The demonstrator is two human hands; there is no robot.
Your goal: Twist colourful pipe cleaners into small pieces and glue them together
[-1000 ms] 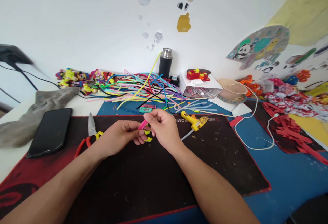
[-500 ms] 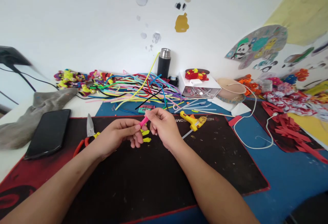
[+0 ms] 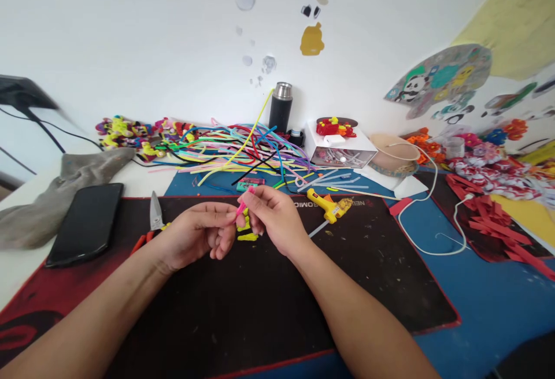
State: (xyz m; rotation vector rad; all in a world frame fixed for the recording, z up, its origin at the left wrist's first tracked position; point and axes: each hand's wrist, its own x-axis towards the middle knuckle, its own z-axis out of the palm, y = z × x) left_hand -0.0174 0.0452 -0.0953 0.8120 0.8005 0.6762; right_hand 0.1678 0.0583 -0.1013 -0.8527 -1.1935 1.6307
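Observation:
Between my two hands is a short pink piece of pipe cleaner (image 3: 241,210), slanting up to the right. My left hand (image 3: 202,231) pinches its lower end between thumb and forefinger. The upper end sits in the fingertips of my right hand (image 3: 273,217), which hide part of it. Just behind and below the fingers, several short yellow pieces (image 3: 248,236) lie on the black mat (image 3: 243,309). Left of my left hand are scissors (image 3: 156,212) with red and yellow handles, partly covered by my forearm.
A yellow glue gun (image 3: 330,207) lies right of my hands. Behind them spreads a heap of coloured pipe cleaners (image 3: 234,148), with a black flask (image 3: 281,107) and a white box (image 3: 340,148). A black phone (image 3: 87,223) lies at left; a white cable (image 3: 416,243) loops at right.
The pink piece is still held in both hands, now tilted more steeply, and my left fingers have curled in slightly. The whole view has shifted a little, so the surroundings appear farther right.

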